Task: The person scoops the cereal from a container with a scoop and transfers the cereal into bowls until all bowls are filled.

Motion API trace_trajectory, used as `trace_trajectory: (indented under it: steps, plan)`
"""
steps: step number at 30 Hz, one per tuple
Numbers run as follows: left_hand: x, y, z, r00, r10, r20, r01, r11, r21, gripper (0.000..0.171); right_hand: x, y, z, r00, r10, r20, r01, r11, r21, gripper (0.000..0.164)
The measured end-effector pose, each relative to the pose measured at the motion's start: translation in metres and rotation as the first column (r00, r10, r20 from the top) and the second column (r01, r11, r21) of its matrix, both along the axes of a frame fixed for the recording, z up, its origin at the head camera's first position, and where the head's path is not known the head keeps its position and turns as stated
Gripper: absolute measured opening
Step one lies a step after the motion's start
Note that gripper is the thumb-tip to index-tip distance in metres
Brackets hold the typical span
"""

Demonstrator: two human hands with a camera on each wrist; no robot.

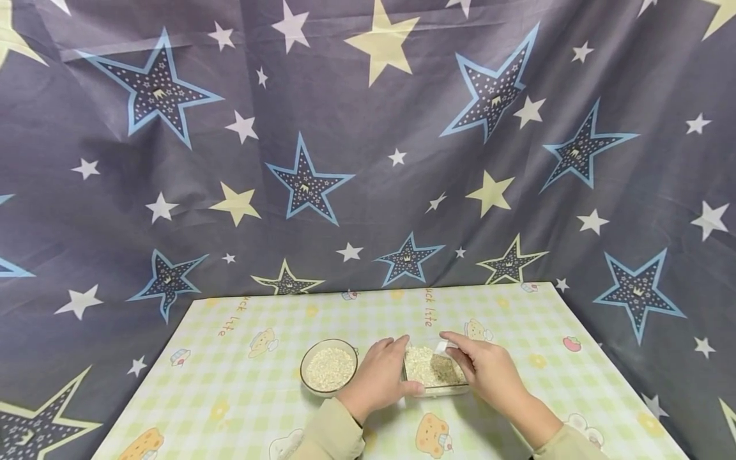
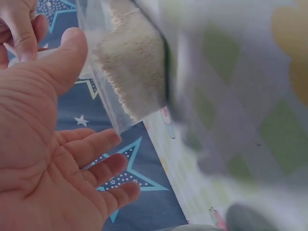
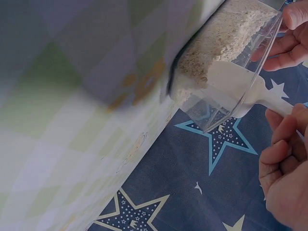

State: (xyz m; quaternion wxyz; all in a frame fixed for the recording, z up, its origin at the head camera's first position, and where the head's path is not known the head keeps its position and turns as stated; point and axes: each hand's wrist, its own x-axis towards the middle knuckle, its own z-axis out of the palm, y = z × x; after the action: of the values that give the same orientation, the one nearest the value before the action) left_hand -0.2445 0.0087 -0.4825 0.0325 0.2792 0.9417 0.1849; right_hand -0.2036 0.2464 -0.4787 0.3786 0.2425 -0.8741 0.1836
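Observation:
A clear rectangular container (image 1: pixel 439 391) holds pale, oat-like flakes (image 3: pixel 204 50). My right hand (image 1: pixel 491 374) pinches the handle of a white scoop (image 3: pixel 233 84), whose head is down in the container against the flakes. Beside the container's left wall is my left hand (image 1: pixel 379 377), fingers extended, with its thumb by the near rim. In the left wrist view, a fingertip (image 2: pixel 114 137) of that hand meets the lower corner of the clear wall. Just left of this hand stands a round, dark-rimmed bowl (image 1: pixel 302 377) of similar flakes.
A green-and-white checked tablecloth (image 1: pixel 253 396) with cartoon prints covers the table. Behind the table's far edge hangs a dark curtain (image 1: pixel 356 121) patterned with stars.

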Motion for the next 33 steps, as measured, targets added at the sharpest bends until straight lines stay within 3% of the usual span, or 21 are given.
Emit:
trace_trajectory:
  steps: [13, 17, 20, 23, 26, 28, 31, 33]
  plan:
    - [-0.002, 0.006, 0.004, 0.999, 0.008, -0.039, -0.01, 0.998, -0.056, 0.103, -0.003, 0.003, 0.005, 0.981, -0.032, 0.19, 0.05, 0.994, -0.094, 0.033]
    - [-0.003, 0.005, 0.003, 0.999, 0.032, -0.03, -0.033, 0.999, -0.038, 0.102, -0.002, 0.005, 0.012, 0.944, -0.034, 0.328, 0.091, 0.983, -0.161, 0.03]
    - [-0.004, 0.005, 0.002, 0.999, 0.05, -0.016, -0.05, 0.999, -0.02, 0.102, -0.001, 0.011, 0.016, 0.89, -0.024, 0.455, 0.156, 0.954, -0.255, 0.03]
    - [-0.004, 0.004, 0.001, 0.998, 0.06, -0.002, -0.06, 0.998, -0.014, 0.104, 0.001, 0.018, 0.017, 0.812, 0.012, 0.584, 0.255, 0.892, -0.373, 0.031]
    - [-0.005, 0.004, 0.0, 0.998, 0.064, 0.005, -0.064, 0.998, 0.003, 0.105, 0.004, 0.025, 0.014, 0.723, 0.08, 0.686, 0.379, 0.784, -0.492, 0.033]
    - [-0.006, 0.004, -0.001, 0.998, 0.067, 0.002, -0.067, 0.998, 0.011, 0.105, 0.006, 0.027, 0.01, 0.676, 0.115, 0.728, 0.461, 0.705, -0.539, 0.036]
    - [-0.006, 0.004, -0.001, 0.998, 0.068, -0.004, -0.068, 0.997, 0.024, 0.106, 0.009, 0.026, 0.004, 0.635, 0.147, 0.758, 0.546, 0.61, -0.575, 0.039]
    - [-0.006, 0.004, -0.001, 0.997, 0.071, -0.002, -0.071, 0.997, 0.029, 0.106, 0.012, 0.023, 0.0, 0.625, 0.158, 0.764, 0.568, 0.579, -0.585, 0.04]
